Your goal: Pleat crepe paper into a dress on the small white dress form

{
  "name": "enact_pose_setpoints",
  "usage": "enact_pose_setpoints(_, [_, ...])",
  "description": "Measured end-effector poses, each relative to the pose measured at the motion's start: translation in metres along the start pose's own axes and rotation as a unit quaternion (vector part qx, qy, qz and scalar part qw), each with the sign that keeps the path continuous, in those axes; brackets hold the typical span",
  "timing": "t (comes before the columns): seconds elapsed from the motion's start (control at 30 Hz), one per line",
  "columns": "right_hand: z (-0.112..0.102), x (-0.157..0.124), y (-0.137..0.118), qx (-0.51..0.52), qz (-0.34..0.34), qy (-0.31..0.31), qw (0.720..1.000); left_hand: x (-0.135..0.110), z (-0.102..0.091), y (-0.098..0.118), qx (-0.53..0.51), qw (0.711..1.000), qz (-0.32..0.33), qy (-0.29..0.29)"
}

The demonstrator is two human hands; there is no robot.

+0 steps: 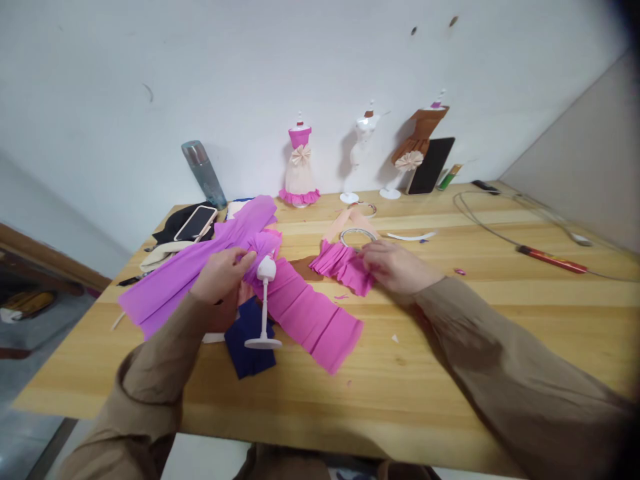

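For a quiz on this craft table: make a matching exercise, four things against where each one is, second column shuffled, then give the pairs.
1 phone
2 bare white mannequin
3 pleated pink crepe piece
4 red-handled tool

A under the right hand
B beside the cable
C on the black cloth
D held by the left hand

Pairs: 1-C, 2-D, 3-A, 4-B

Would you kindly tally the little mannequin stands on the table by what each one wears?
Pink-dressed mannequin: 1
Brown-dressed mannequin: 1
Bare white mannequins: 2, the back bare mannequin and the front bare mannequin by the left hand
Total: 4
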State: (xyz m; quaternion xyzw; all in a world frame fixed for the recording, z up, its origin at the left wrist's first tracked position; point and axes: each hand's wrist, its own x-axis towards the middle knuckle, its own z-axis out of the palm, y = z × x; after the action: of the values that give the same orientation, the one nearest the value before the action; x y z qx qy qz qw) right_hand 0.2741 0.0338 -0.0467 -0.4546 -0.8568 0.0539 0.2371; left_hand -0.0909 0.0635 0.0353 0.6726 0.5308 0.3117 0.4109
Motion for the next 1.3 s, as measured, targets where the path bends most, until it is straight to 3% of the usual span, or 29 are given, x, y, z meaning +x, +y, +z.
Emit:
enact_pose_setpoints(0.03, [-0.006,0.002,-0.002,0.024,0.015,0.006,1.000,-0.005,-0.002,0.012,0.013,1.000,-0.001,-0.015])
enact_pose_setpoints(0.13, [-0.022,0.009,-0.008,0.094,0.057,0.018,0.994,-0.020,0.002,0.046,0.018,0.990,0.003,-0.139])
enact_pose_setpoints(0.23, [-0.025,0.015,-0.010,0.125,0.036,-0.039,0.991,-0.025,0.015,0.070,0.024,0.982,0.062,-0.176])
enact_pose_setpoints(0.3, [-0.019,0.016,-0.009,0.115,0.021,-0.071,0.991,-0.021,0.026,0.077,0.040,0.972,0.087,-0.215])
enact_pose_setpoints(0.47, [-0.012,0.012,-0.010,0.102,0.031,-0.071,0.992,-0.001,0.049,0.071,0.025,0.953,0.075,-0.292])
enact_pose_setpoints(0.57, [-0.023,0.014,-0.018,0.141,0.044,-0.085,0.985,0.007,0.057,0.061,0.005,0.957,0.059,-0.284])
enact_pose_setpoints(0.67, [-0.036,0.020,-0.030,0.219,0.090,-0.063,0.969,0.016,0.060,0.051,-0.008,0.969,0.081,-0.234])
enact_pose_setpoints(0.83, [-0.049,0.030,-0.047,0.401,0.173,0.048,0.898,0.029,0.065,0.036,-0.018,0.979,0.077,-0.186])
enact_pose_setpoints(0.93, [-0.055,0.039,-0.061,0.443,0.189,0.122,0.868,0.032,0.071,0.031,-0.081,0.978,0.096,-0.163])
enact_pose_setpoints(1.03, [-0.055,0.050,-0.078,0.446,0.168,0.084,0.875,0.034,0.076,0.029,-0.179,0.963,0.126,-0.156])
enact_pose_setpoints(1.13, [-0.048,0.058,-0.088,0.456,0.157,0.024,0.876,0.035,0.078,0.026,-0.224,0.947,0.091,-0.211])
enact_pose_setpoints(1.2, [-0.043,0.058,-0.087,0.451,0.174,0.016,0.875,0.036,0.079,0.023,-0.225,0.941,0.069,-0.242])
enact_pose_setpoints(1.3, [-0.036,0.054,-0.080,0.436,0.201,0.032,0.877,0.037,0.081,0.020,-0.223,0.949,0.070,-0.211])
